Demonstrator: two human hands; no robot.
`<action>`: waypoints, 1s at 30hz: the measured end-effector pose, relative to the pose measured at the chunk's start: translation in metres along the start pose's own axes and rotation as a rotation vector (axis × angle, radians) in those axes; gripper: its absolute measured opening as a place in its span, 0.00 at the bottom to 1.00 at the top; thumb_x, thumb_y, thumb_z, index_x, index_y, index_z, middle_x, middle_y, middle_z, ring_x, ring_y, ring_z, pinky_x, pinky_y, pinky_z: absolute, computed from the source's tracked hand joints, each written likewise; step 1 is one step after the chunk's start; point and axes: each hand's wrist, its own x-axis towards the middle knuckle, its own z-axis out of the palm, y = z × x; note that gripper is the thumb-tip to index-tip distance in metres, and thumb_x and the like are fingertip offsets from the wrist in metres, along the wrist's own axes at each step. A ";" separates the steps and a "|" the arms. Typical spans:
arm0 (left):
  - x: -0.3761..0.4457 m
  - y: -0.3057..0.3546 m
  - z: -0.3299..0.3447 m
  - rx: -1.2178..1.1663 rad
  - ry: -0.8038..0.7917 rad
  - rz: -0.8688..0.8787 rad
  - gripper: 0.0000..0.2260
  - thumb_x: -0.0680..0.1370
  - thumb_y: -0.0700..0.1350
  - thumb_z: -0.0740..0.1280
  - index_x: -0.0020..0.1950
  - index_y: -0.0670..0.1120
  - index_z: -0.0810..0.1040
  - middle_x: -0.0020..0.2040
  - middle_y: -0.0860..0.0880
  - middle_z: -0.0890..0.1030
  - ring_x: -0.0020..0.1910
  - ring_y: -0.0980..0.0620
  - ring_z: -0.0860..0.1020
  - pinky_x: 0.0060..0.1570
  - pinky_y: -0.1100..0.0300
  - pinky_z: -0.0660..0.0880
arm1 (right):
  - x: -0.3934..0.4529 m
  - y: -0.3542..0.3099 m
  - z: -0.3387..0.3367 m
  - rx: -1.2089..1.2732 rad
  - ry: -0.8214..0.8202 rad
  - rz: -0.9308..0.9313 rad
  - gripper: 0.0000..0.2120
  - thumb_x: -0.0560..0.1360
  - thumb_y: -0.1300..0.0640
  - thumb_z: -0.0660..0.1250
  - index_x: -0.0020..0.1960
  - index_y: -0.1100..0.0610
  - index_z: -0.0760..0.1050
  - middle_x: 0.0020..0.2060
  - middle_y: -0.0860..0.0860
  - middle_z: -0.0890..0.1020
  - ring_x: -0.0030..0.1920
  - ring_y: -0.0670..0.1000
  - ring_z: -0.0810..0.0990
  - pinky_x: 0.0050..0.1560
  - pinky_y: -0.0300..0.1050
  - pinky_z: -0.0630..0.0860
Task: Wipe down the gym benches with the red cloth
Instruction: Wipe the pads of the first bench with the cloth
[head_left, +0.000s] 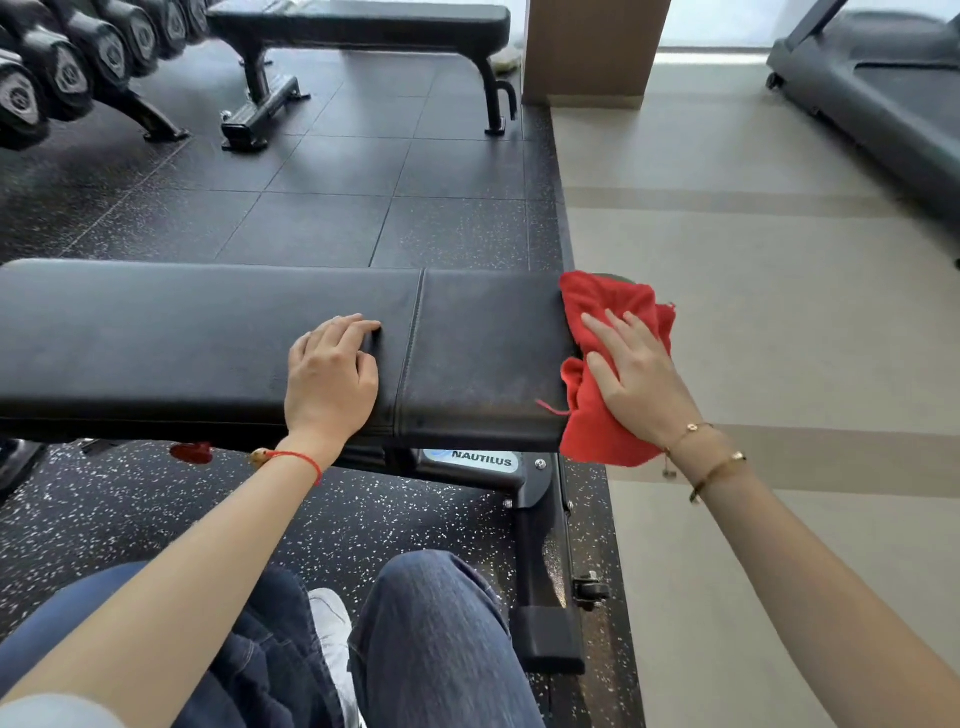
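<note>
A black padded gym bench (182, 338) runs across the view in front of me. The red cloth (597, 415) is draped over its right end and hangs down the end face. My right hand (636, 371) lies flat on the cloth with fingers straight, pressing it against the bench end. My left hand (332, 376) rests on the bench top near its stitched seam, fingers bent at the tips, holding nothing. A second black bench (363, 23) stands farther back on the floor.
A dumbbell rack (67, 67) fills the far left. A treadmill (883, 98) stands at the far right on the pale floor. A brown pillar (592, 52) rises behind the second bench. The near bench's frame and foot (545, 597) are beside my knees.
</note>
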 end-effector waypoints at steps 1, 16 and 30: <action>0.000 0.000 0.000 0.004 0.004 0.000 0.17 0.77 0.41 0.60 0.65 0.50 0.77 0.67 0.50 0.77 0.69 0.49 0.71 0.71 0.50 0.61 | -0.001 -0.006 0.001 -0.026 -0.007 -0.004 0.23 0.81 0.52 0.57 0.76 0.50 0.63 0.76 0.55 0.63 0.77 0.56 0.55 0.78 0.53 0.49; -0.001 0.002 -0.006 -0.032 -0.012 -0.011 0.17 0.78 0.40 0.61 0.65 0.50 0.77 0.68 0.50 0.77 0.70 0.50 0.71 0.73 0.49 0.62 | 0.045 -0.077 0.026 0.060 -0.078 -0.011 0.30 0.79 0.55 0.60 0.78 0.56 0.56 0.78 0.58 0.55 0.78 0.55 0.53 0.78 0.47 0.46; -0.001 0.002 -0.006 -0.014 -0.018 -0.005 0.17 0.78 0.41 0.60 0.66 0.49 0.76 0.68 0.50 0.76 0.70 0.49 0.71 0.73 0.49 0.62 | 0.058 -0.052 0.022 -0.008 -0.222 -0.034 0.31 0.81 0.47 0.55 0.80 0.49 0.47 0.79 0.53 0.53 0.79 0.52 0.49 0.79 0.49 0.45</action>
